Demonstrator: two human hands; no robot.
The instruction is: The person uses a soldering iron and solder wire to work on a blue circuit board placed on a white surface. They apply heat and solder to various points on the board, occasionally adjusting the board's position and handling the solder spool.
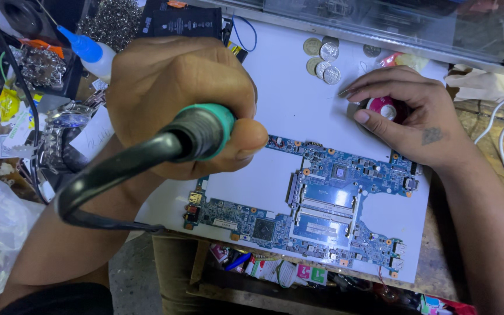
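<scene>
Workbench (438, 274) with white sheet (290, 93), coins (322, 58)

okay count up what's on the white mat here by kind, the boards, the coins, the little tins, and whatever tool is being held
Blue circuit board: 1
Silver and brass coins, clustered at the mat's top edge: 5 clear, a sixth apart to their right
Round pink-rimmed tin, under the right hand: 1
Green-collared soldering iron, gripped in the left hand: 1
Total: 9
</scene>
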